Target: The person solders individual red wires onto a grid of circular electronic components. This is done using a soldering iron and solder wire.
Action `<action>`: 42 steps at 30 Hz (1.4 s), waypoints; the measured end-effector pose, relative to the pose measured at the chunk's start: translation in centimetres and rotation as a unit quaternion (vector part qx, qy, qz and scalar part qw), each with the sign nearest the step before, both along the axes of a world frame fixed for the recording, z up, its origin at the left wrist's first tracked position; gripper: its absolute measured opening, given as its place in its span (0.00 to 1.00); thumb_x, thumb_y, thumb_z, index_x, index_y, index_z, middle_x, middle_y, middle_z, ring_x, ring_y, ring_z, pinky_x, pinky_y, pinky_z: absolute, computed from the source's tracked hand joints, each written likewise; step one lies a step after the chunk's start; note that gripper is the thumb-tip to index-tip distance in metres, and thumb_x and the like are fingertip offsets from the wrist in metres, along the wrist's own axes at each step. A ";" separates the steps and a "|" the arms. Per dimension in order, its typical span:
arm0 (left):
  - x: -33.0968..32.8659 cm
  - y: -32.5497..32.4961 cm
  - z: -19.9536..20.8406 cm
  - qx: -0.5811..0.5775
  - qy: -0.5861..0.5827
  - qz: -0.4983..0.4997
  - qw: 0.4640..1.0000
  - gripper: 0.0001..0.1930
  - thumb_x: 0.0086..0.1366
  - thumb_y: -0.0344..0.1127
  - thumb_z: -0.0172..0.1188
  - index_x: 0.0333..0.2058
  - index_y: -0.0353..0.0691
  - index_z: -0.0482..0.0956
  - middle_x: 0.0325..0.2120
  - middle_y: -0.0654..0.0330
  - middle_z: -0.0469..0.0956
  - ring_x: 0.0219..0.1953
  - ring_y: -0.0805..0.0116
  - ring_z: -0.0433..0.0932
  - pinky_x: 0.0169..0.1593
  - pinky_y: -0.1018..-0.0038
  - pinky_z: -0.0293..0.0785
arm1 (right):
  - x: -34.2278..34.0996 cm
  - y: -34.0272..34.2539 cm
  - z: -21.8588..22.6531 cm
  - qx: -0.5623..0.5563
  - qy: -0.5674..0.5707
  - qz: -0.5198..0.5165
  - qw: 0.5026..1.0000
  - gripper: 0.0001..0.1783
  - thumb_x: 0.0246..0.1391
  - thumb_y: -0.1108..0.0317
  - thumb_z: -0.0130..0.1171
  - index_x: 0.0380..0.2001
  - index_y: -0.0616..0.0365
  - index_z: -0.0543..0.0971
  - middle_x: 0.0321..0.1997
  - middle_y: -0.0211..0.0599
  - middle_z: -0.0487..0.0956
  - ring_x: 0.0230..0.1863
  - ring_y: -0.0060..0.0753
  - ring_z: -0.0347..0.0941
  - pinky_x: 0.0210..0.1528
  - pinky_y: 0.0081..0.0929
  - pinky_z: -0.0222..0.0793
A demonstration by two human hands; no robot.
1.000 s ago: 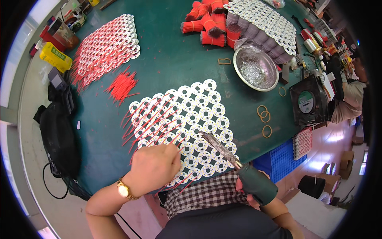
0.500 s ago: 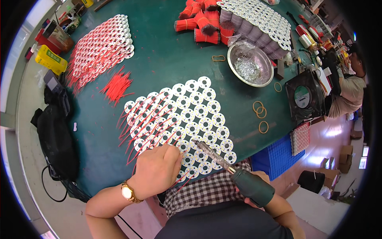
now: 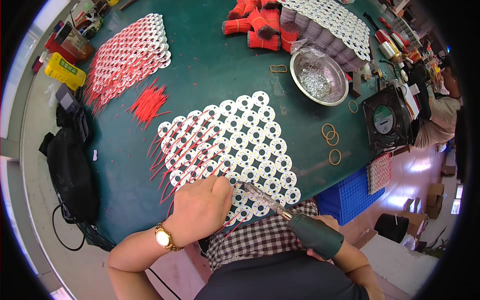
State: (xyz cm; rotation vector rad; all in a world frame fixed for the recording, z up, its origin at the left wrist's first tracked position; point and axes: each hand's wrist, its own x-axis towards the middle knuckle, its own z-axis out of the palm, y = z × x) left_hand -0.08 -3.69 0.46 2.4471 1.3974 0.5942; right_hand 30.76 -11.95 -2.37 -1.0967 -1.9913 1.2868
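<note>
A sheet of joined white ring-shaped circuit boards lies on the green table in front of me. Thin red wires spread over its left part. My left hand is closed in a pinch above the sheet's near side, on what looks like a red wire; the fingertips hide most of it. In my right hand is a soldering iron with a dark green handle, my fingers wrapped round it. Its metal barrel points up and left, and the tip meets a ring right beside my left fingertips.
Loose red wires and a wired stack of boards lie at far left. Behind are red wire bundles, more stacked boards and a metal bowl. Rubber bands and a black fan unit are at right; a person sits beyond.
The iron's tip has come slightly nearer to me, up to my left fingertips. My left hand has shifted a little to the right and away from me. The whole view has shifted slightly.
</note>
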 end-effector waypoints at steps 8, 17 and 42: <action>0.2 -0.1 -0.1 0.000 0.023 0.007 1.000 0.08 0.58 0.29 0.61 0.25 0.40 0.69 0.17 0.59 0.69 0.17 0.60 0.71 0.21 0.66 0.66 | -0.2 0.5 0.4 0.125 -0.046 0.043 0.990 0.24 0.47 0.49 0.61 0.42 0.54 0.79 0.28 0.26 0.80 0.28 0.36 0.78 0.29 0.25 0.72; 0.1 0.2 -0.5 0.009 0.025 0.003 1.000 0.08 0.57 0.30 0.62 0.25 0.41 0.69 0.17 0.59 0.70 0.17 0.61 0.72 0.21 0.67 0.67 | -0.3 0.3 0.0 0.094 -0.048 0.024 0.994 0.30 0.40 0.52 0.69 0.44 0.59 0.79 0.32 0.35 0.80 0.24 0.37 0.79 0.26 0.30 0.74; -10.7 13.6 0.9 0.003 0.100 0.358 0.928 0.10 0.60 0.41 0.62 0.32 0.42 0.76 0.37 0.55 0.74 0.45 0.53 0.72 0.44 0.51 0.67 | -8.8 4.6 0.7 -0.268 0.437 -0.120 0.850 0.41 0.55 0.25 0.41 0.53 0.52 0.65 0.26 0.31 0.70 0.28 0.31 0.71 0.58 0.48 0.62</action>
